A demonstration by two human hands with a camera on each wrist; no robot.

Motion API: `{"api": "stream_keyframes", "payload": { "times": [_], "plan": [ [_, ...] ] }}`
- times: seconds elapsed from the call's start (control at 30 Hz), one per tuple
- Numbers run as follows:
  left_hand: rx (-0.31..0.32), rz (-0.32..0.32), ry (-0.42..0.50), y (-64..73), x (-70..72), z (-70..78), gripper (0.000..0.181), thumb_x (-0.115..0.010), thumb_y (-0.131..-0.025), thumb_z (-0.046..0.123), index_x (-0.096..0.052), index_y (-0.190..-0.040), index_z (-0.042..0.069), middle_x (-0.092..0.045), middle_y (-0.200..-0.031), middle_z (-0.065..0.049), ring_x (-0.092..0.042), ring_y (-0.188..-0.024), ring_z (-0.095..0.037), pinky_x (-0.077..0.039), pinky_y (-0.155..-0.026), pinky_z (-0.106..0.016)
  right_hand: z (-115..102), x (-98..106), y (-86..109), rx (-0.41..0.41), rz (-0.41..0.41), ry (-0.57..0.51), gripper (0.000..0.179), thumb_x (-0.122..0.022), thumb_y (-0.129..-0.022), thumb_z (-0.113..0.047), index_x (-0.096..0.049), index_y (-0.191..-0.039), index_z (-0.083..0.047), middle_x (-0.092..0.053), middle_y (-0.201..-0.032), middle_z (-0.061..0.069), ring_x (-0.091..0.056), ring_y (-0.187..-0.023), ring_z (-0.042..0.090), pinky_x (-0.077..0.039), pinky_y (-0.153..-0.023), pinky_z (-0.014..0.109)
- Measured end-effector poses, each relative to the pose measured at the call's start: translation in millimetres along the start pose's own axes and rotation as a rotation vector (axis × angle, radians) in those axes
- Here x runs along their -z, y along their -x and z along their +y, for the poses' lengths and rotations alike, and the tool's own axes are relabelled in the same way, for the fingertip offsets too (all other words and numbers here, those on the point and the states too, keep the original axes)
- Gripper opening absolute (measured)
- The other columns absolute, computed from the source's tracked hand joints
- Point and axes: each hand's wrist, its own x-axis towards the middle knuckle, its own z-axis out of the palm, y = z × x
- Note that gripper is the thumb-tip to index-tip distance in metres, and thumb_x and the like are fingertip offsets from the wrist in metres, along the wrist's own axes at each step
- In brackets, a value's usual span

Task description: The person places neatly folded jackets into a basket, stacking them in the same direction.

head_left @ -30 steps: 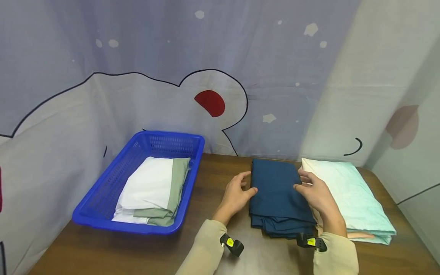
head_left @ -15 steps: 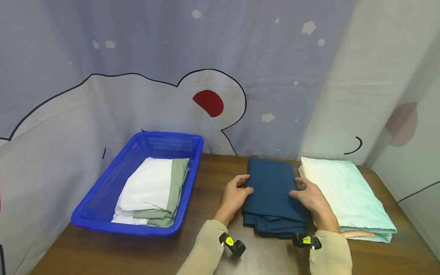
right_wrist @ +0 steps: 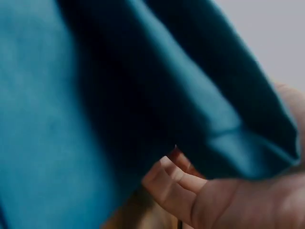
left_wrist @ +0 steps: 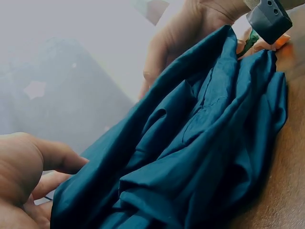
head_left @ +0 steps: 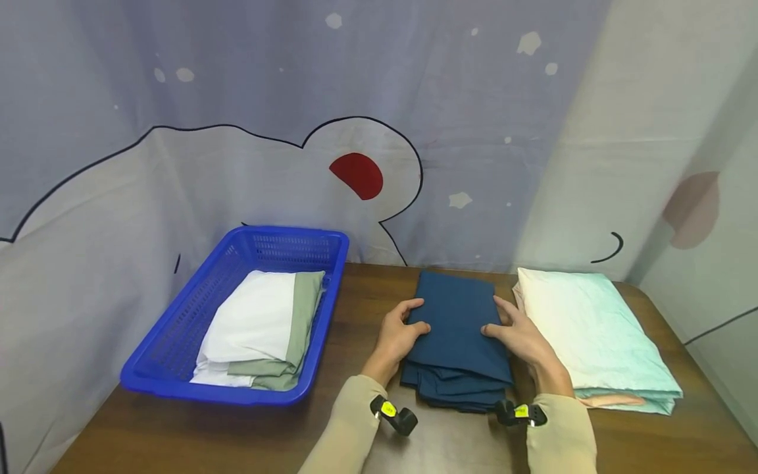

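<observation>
A folded navy cloth (head_left: 456,319) lies between the two hands in the head view, its layers bunched along the near edge. The left hand (head_left: 393,339) grips its left side, thumb on top. On the opposite side the right hand (head_left: 521,339) holds the cloth with its thumb over the upper layer. Loose, drooping folds of the same navy cloth (left_wrist: 190,143) fill the left wrist view. In the right wrist view, the fingers of the right hand (right_wrist: 219,200) curl beneath the hanging fabric; the dark folds hide part of them.
To the left stands a blue plastic basket (head_left: 204,394) holding a folded white and green cloth (head_left: 254,316). A folded pale mint and cream cloth (head_left: 592,329) lies to the right on the brown wooden table (head_left: 249,438). A printed curtain (head_left: 284,184) hangs behind.
Both hands have closed in on the navy cloth's sides. The cloth has shifted left with them, widening the gap to the mint cloth. The basket stays in place.
</observation>
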Motion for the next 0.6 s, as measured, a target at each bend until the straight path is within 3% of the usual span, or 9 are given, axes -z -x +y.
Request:
{"api": "stream_keyframes", "payload": {
  "times": [0.17,0.33,0.6],
  "plan": [
    [-0.01,-0.007,0.031,-0.8,1.2,-1.0,0.056,-0.075,-0.084,0.002,-0.07,-0.139,0.011,-0.058,-0.151,-0.017,-0.048,-0.143,-0.037,-0.038,-0.116,-0.056,0.1,0.0,-0.1,0.039,-0.027,-0.078,0.092,-0.065,-0.099,-0.014,-0.009,-0.172,-0.012,-0.016,-0.17,0.033,-0.02,-0.154,0.053,-0.025,-0.119,0.069],
    [-0.013,0.001,0.035,-0.5,1.8,-1.4,0.056,-0.074,-0.084,0.001,-0.071,-0.138,0.013,-0.058,-0.152,-0.016,-0.049,-0.144,-0.035,-0.04,-0.115,-0.055,0.0,-1.0,1.7,0.083,-0.049,-0.126,0.085,-0.061,-0.098,-0.007,-0.019,-0.172,-0.014,-0.013,-0.173,0.028,-0.015,-0.157,0.05,-0.023,-0.119,0.07],
    [-0.031,0.011,0.016,0.6,4.7,0.5,0.057,-0.074,-0.085,-0.001,-0.071,-0.14,0.015,-0.055,-0.155,-0.015,-0.043,-0.149,-0.036,-0.035,-0.119,-0.054,-0.6,-3.0,2.1,0.106,-0.027,-0.061,0.079,-0.059,-0.098,-0.007,-0.025,-0.169,-0.008,-0.024,-0.165,0.037,-0.033,-0.147,0.056,-0.04,-0.109,0.07]
  ]
}}
